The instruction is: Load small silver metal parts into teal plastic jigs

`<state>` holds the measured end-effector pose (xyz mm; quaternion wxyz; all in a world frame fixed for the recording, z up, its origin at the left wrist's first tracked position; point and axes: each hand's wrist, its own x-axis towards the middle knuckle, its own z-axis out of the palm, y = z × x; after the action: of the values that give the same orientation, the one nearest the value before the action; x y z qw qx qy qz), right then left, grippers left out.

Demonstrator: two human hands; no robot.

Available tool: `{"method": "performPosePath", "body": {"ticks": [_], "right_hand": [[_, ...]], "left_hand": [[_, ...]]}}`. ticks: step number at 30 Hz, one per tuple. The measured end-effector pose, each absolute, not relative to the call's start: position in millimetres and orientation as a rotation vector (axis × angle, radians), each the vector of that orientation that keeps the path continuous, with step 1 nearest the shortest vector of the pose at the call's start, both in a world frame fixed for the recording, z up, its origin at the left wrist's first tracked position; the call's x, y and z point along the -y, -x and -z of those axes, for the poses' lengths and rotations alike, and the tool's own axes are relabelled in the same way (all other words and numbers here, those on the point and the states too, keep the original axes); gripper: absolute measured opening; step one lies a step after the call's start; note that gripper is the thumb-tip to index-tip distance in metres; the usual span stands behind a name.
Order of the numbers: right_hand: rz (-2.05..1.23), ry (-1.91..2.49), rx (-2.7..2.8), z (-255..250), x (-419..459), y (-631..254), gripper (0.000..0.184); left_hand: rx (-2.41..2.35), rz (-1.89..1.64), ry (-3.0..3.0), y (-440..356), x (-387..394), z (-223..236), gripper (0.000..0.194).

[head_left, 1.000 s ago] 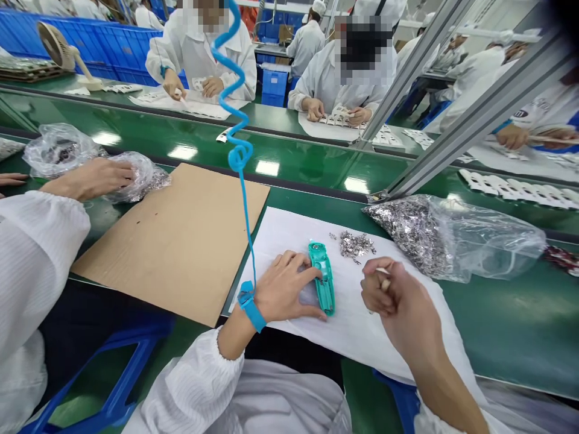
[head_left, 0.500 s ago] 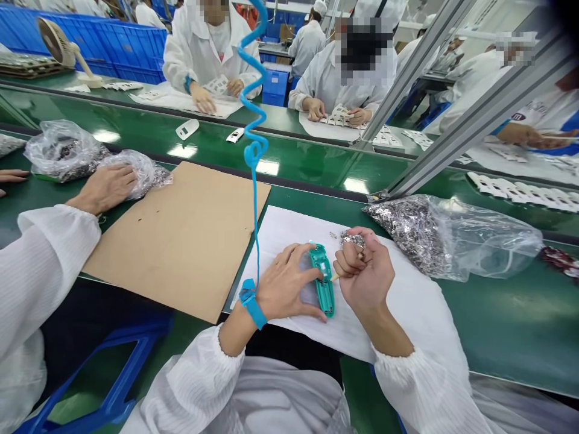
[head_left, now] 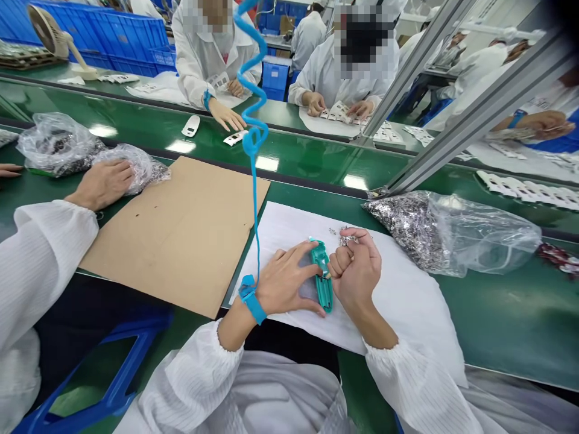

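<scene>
A teal plastic casing [head_left: 322, 274] lies on a white sheet [head_left: 407, 301] in front of me. My left hand [head_left: 284, 284] grips it from the left, thumb along its lower edge; a blue strap [head_left: 251, 298] with a coiled cord is on that wrist. My right hand [head_left: 355, 271] is closed in a pinch right against the casing's right side, holding a thin stick whose tip touches the casing. A small heap of tiny metal parts [head_left: 346, 238] lies just behind my right hand.
A clear bag of metal parts [head_left: 447, 235] lies to the right, under slanted aluminium rails [head_left: 429, 157]. A cardboard sheet [head_left: 181, 229] lies to the left, where a neighbour's hand [head_left: 104, 184] rests on more bags. Co-workers sit across the green belt [head_left: 294, 163].
My right hand came in from the right, dipped at the heap of metal parts, and now presses against the casing. Across the belt a co-worker has reached a hand onto the belt.
</scene>
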<state>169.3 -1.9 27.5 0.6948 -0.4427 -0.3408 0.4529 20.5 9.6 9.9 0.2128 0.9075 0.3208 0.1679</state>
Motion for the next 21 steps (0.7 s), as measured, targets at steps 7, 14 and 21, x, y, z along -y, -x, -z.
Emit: {"method": "performPosePath", "body": {"ticks": [7, 14, 21], "right_hand": [[-1.031, 0.987, 0.767, -19, 0, -165, 0.003], [-1.019, 0.853, 0.732, -36, 4, -173, 0.006], [-1.042, 0.873, 0.756, -45, 13, -176, 0.007]], "left_hand": [[-0.88, -0.466, -2.52, -20, -9, -11, 0.067], [-0.827, -0.572, -2.51, -18, -11, 0, 0.055], [-0.745, -0.595, -2.577, -17, -10, 1, 0.03]]}}
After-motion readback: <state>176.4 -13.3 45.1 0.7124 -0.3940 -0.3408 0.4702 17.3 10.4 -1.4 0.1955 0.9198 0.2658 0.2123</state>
